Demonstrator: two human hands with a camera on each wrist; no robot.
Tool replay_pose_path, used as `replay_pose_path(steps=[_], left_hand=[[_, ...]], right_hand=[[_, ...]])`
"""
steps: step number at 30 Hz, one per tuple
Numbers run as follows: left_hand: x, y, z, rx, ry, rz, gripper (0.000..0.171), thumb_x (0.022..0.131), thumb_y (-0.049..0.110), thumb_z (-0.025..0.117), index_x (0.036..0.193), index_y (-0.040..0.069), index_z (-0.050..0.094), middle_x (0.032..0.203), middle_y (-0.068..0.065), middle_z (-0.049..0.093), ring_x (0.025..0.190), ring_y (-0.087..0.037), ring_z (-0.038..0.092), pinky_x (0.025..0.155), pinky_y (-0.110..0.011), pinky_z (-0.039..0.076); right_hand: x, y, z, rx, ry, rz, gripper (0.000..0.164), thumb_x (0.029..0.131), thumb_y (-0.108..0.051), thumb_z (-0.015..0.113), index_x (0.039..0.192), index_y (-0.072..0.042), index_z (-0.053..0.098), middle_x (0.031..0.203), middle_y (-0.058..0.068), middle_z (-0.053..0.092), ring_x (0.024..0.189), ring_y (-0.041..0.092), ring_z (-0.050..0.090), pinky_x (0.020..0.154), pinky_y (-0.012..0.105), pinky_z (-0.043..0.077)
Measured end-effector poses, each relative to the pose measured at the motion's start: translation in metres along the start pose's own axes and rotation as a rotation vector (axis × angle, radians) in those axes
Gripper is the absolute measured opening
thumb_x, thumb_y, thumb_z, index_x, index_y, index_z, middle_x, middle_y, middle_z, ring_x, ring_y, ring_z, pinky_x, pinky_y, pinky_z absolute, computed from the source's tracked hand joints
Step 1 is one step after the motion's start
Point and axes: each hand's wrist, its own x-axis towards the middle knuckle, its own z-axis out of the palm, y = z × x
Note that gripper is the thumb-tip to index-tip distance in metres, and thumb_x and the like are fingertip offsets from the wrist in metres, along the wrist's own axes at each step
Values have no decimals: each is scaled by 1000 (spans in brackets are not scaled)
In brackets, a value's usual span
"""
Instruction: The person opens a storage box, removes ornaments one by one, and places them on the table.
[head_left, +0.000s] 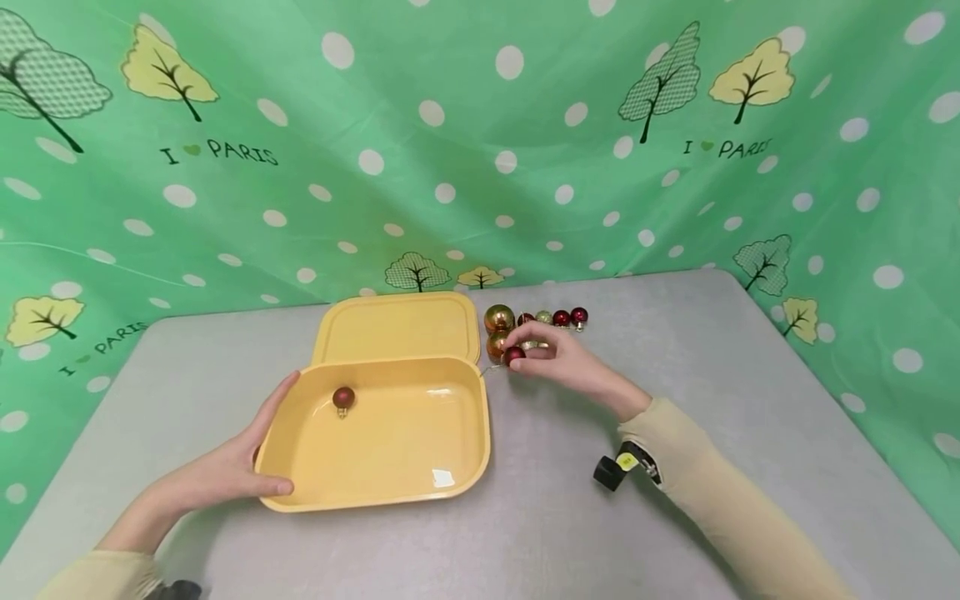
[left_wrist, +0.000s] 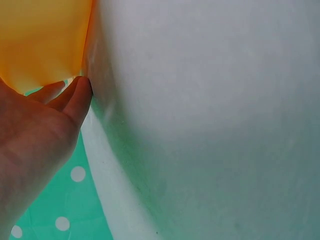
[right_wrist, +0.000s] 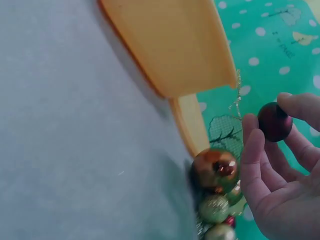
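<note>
A yellow plastic box [head_left: 390, 433] stands uncovered on the table, and one dark red Christmas ball [head_left: 343, 397] lies inside it toward the back left. My left hand [head_left: 247, 458] grips the box's left end, thumb over the front corner and fingers along the side. In the left wrist view, those fingers [left_wrist: 82, 97] meet the box wall. Just off the box's right back corner, my right hand [head_left: 551, 354] pinches another dark red Christmas ball [right_wrist: 275, 122] between thumb and fingertips. A thin gold string [right_wrist: 237, 95] hangs near that ball, by the box rim.
Behind the box lies its yellow lid [head_left: 397, 325]. Shiny copper-gold balls [head_left: 498, 317] sit right of the lid, followed by a pale green glittery ball [head_left: 544, 317] and small red balls [head_left: 579, 316]. A green polka-dot cloth [head_left: 450, 150] hangs behind the grey table [head_left: 675, 350].
</note>
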Motion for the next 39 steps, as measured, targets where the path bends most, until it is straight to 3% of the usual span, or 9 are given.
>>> replay_pose_path(steps=[5, 15, 20, 25, 31, 39], left_hand=[[0, 0, 0, -1, 6, -11, 120, 75, 2, 78, 155, 25, -9, 158, -13, -4, 127, 2, 27, 94, -9, 30], [1, 1, 1, -4, 7, -10, 119, 75, 3, 78, 155, 24, -8, 157, -20, -5, 127, 2, 26, 94, -9, 30], [1, 2, 0, -3, 5, -21, 120, 76, 4, 78, 155, 25, -9, 157, -21, -6, 128, 4, 25, 94, -9, 29], [1, 1, -1, 11, 3, -15, 119, 76, 5, 78, 155, 25, -9, 156, -23, -6, 128, 5, 24, 95, -9, 28], [1, 1, -2, -1, 2, -17, 119, 76, 5, 78, 155, 26, -8, 157, -21, -5, 128, 5, 24, 95, -8, 28], [0, 1, -1, -12, 5, -22, 119, 76, 4, 78, 155, 26, -8, 157, -21, -6, 128, 4, 25, 95, -9, 28]], right_hand=[[-7, 14, -10, -4, 43, 9, 32, 87, 2, 67, 117, 8, 56, 121, 19, 52, 96, 22, 62, 83, 36, 53], [-18, 30, -33, -51, 156, 113, 39, 88, 1, 65, 125, 6, 54, 129, 20, 50, 110, 35, 58, 86, 33, 51], [-20, 33, -48, -46, 193, 105, 38, 88, 4, 63, 125, 7, 53, 132, 22, 49, 110, 37, 58, 83, 32, 52], [-19, 33, -61, -180, 265, 78, 36, 87, 3, 64, 122, 6, 56, 129, 21, 52, 112, 36, 55, 83, 29, 50], [-13, 32, -67, -309, 322, 110, 35, 87, -2, 67, 121, 2, 59, 122, 20, 56, 112, 37, 52, 84, 36, 48], [-7, 43, -63, -427, 303, 142, 32, 83, -1, 69, 115, 0, 61, 115, 20, 58, 100, 34, 55, 84, 43, 47]])
